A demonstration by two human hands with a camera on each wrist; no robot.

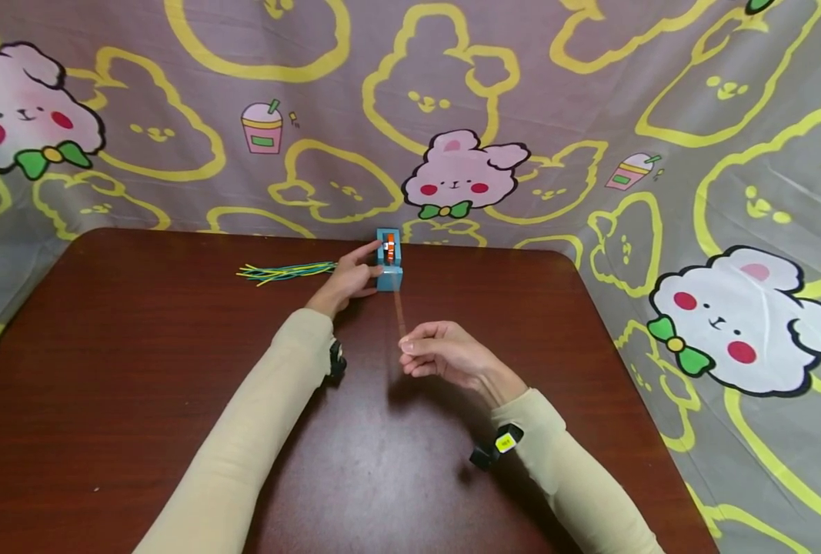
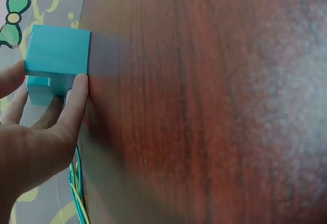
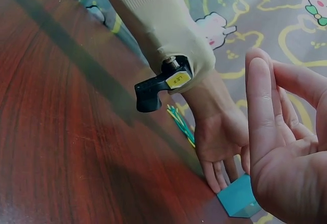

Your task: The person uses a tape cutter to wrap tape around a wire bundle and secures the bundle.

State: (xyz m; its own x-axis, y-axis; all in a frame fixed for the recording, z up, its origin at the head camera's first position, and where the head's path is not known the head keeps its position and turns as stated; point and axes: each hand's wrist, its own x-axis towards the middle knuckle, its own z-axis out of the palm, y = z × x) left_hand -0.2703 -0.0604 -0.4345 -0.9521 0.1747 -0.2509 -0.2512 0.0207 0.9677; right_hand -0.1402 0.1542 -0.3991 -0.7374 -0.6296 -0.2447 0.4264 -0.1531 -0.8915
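A light blue tape dispenser (image 1: 390, 280) stands at the back edge of the table, an orange roll core (image 1: 391, 246) in its upper slot. My left hand (image 1: 346, 278) grips it from the left, and in the left wrist view thumb and fingers lie about the dispenser (image 2: 57, 49). A thin see-through strip of tape (image 1: 400, 312) runs from the dispenser's front toward me. My right hand (image 1: 455, 355) pinches its near end between thumb and forefinger, above the table. In the right wrist view, the strip cannot be made out at the right hand's fingertips (image 3: 259, 71).
A loose bundle of thin yellow and green strands (image 1: 285, 271) lies left of the dispenser, beside my left hand. Behind the dark brown wooden table (image 1: 140, 369) hangs a patterned curtain (image 1: 341, 115), which also runs along the right side.
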